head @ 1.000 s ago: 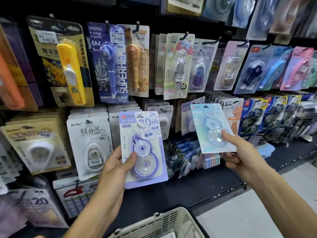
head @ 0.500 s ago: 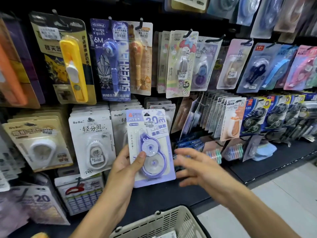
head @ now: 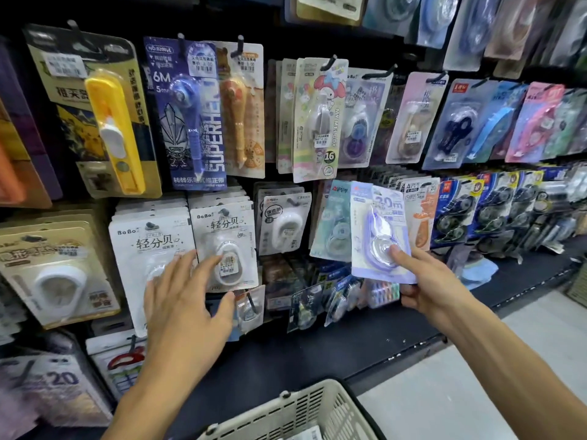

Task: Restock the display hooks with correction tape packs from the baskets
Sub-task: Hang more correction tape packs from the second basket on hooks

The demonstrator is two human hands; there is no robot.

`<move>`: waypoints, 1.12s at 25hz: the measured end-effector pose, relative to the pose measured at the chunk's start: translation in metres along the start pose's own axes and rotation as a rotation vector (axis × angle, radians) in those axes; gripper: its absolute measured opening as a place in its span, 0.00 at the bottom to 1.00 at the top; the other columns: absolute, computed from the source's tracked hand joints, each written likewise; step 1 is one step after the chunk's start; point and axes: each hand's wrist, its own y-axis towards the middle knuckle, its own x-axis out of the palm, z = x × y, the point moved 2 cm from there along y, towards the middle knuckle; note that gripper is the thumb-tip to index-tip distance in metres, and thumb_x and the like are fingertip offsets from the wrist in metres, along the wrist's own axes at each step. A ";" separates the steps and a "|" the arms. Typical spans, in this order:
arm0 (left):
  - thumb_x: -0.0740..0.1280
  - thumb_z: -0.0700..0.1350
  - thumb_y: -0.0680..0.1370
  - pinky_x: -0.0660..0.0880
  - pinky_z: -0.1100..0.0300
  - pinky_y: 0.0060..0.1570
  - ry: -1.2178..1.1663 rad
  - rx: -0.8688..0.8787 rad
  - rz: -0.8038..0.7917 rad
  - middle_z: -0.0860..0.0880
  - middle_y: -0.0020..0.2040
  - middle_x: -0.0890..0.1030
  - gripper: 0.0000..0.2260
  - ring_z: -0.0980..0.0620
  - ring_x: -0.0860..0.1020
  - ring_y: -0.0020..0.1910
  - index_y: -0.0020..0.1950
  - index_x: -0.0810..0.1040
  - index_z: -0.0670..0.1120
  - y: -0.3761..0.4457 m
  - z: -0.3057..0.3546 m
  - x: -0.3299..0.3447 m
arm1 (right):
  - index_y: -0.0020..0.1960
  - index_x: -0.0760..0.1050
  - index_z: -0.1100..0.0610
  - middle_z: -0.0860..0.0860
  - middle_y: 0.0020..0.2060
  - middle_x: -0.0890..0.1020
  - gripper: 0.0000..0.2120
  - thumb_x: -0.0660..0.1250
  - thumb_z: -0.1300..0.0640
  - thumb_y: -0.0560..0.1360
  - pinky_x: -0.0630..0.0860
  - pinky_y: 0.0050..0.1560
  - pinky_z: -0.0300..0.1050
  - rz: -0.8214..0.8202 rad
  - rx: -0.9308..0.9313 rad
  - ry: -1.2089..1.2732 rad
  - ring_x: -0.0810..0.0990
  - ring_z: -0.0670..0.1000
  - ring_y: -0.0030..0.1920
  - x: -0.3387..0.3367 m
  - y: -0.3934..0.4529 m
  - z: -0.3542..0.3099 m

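My right hand (head: pixel 435 281) pinches the lower edge of a lilac correction tape pack (head: pixel 378 230) marked 20m, thumb on its clear blister. The pack is held up against the second row of hooks, just right of a hanging pale blue pack (head: pixel 332 223). My left hand (head: pixel 184 296) is spread with straight fingers in front of the white BoBo packs (head: pixel 222 246), holding nothing. A cream plastic basket (head: pixel 305 414) sits at the bottom of the view, below and between my arms.
The black pegboard wall is dense with hanging blister packs: a yellow one (head: pixel 114 131) top left, a dark blue Superhero pack (head: pixel 190 115), a My Melody pack (head: pixel 320 122). A black shelf ledge (head: pixel 365 341) runs under the hooks. Pale floor lies at the lower right.
The lilac pack passed from my left hand to my right and moved right, up to the hooks. My left hand let go and opened. The pale blue pack now hangs on a hook.
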 end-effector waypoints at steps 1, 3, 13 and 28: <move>0.68 0.51 0.79 0.46 0.47 0.80 0.006 -0.018 -0.025 0.48 0.82 0.60 0.26 0.48 0.54 0.81 0.76 0.67 0.56 0.000 0.000 0.001 | 0.50 0.79 0.52 0.47 0.26 0.78 0.08 0.73 0.49 0.75 0.61 0.19 0.37 0.035 0.014 0.027 0.63 0.46 0.20 -0.005 0.002 0.002; 0.68 0.52 0.79 0.45 0.47 0.80 0.009 -0.008 -0.029 0.49 0.82 0.58 0.27 0.48 0.52 0.82 0.77 0.65 0.57 0.000 0.001 0.002 | 0.44 0.77 0.50 0.47 0.24 0.75 0.07 0.74 0.50 0.74 0.58 0.19 0.37 0.081 0.010 0.062 0.59 0.46 0.20 -0.010 0.002 0.002; 0.67 0.53 0.80 0.44 0.48 0.80 0.067 0.015 -0.093 0.50 0.83 0.54 0.30 0.50 0.49 0.82 0.80 0.59 0.57 0.000 -0.003 -0.002 | 0.52 0.77 0.58 0.56 0.37 0.77 0.15 0.75 0.48 0.74 0.56 0.20 0.37 0.268 -0.014 0.100 0.61 0.50 0.27 -0.017 -0.004 -0.001; 0.68 0.46 0.78 0.64 0.46 0.72 0.028 0.119 -0.060 0.46 0.71 0.74 0.23 0.42 0.69 0.71 0.74 0.71 0.47 -0.018 -0.013 0.020 | 0.59 0.75 0.54 0.54 0.46 0.85 0.10 0.67 0.63 0.79 0.79 0.33 0.45 0.016 0.222 -0.112 0.83 0.52 0.35 0.045 -0.022 0.092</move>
